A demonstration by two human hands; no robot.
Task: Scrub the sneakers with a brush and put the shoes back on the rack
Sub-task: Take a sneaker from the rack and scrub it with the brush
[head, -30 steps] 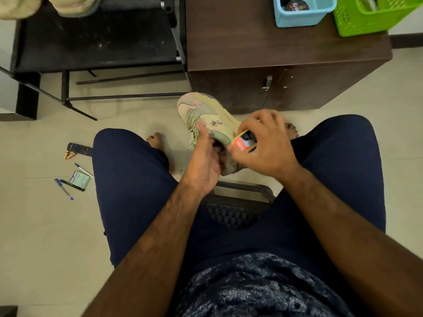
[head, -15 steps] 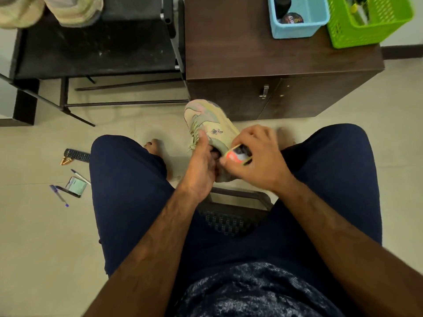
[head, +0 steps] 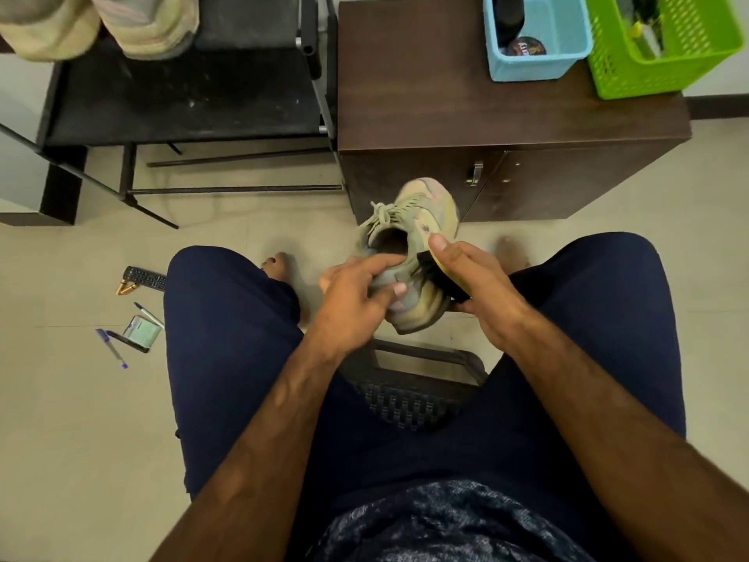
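Gripping the sneaker (head: 425, 221) at its heel, raised off the floor (head: 81, 399), is my left hand (head: 352, 294); my right hand (head: 478, 285) clasps the brush (head: 435, 273), bristles against the shoe's side; the rack (head: 182, 99) stands ahead, left of the cabinet (head: 446, 95)

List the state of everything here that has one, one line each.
sneaker, held up between the knees, opening facing up
brush, bristles against the sneaker's side
left hand, grips the sneaker's heel end
right hand, grips the brush
pair of shoes, resting on the rack
cabinet, doors shut
blue basket, upright on the cabinet, round tin inside
green basket, upright on the cabinet
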